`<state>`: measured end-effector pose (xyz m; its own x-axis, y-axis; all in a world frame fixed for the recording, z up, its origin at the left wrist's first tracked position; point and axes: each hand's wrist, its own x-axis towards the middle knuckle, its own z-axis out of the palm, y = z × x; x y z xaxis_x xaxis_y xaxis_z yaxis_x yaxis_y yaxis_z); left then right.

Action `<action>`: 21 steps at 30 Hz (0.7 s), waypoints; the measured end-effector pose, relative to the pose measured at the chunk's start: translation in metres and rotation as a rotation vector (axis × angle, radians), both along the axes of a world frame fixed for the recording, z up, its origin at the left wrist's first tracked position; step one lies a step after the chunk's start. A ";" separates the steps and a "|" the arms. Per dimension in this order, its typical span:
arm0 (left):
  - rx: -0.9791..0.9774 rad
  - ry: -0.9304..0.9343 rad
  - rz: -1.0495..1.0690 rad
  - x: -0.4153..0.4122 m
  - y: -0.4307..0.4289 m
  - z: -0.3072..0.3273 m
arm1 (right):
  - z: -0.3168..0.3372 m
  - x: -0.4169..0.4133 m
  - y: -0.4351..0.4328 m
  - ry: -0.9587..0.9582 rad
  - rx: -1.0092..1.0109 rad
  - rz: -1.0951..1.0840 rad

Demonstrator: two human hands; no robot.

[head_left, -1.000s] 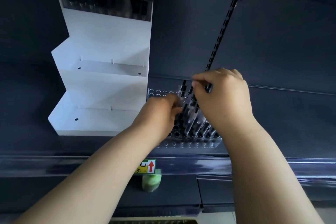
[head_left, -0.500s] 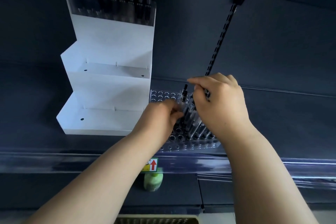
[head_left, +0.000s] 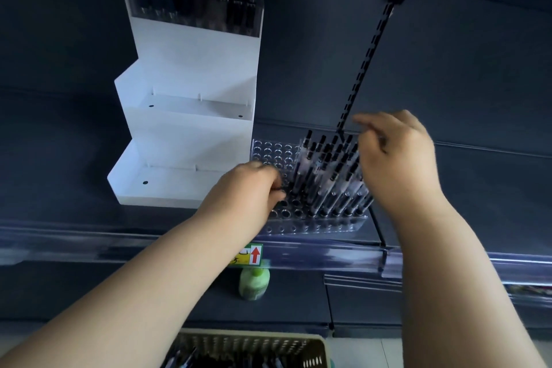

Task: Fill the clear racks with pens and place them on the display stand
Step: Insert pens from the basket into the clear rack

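A clear rack (head_left: 316,225) with rows of holes lies on the dark shelf. Several black-capped pens (head_left: 328,170) stand in its right half, and the holes at its left are bare. My left hand (head_left: 248,191) rests on the rack's left-middle with curled fingers at the foot of the leftmost pen; whether it pinches anything is hidden. My right hand (head_left: 397,158) hovers beside the pen tops, fingers loose and apart, holding nothing. Left of the rack stands the white stepped display stand (head_left: 185,140). Its top tier carries another rack full of pens (head_left: 194,6); both lower steps are bare.
A beige perforated basket (head_left: 251,346) holding more pens sits at the bottom edge. On the lower shelf stands a green bottle (head_left: 254,284), under a label with a red arrow (head_left: 251,254). A black slotted upright (head_left: 367,69) runs up the back wall behind the pens.
My right hand has let go of the pen top it was pinching, opened and shifted right. The left hand stays at the rack. The view has tilted down, showing the basket.
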<state>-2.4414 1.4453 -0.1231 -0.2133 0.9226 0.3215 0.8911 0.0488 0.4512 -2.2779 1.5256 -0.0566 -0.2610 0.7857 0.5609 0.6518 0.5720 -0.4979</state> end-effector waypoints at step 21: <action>0.060 0.108 0.016 -0.005 -0.039 -0.045 | -0.084 0.042 -0.012 -0.201 -0.670 -0.177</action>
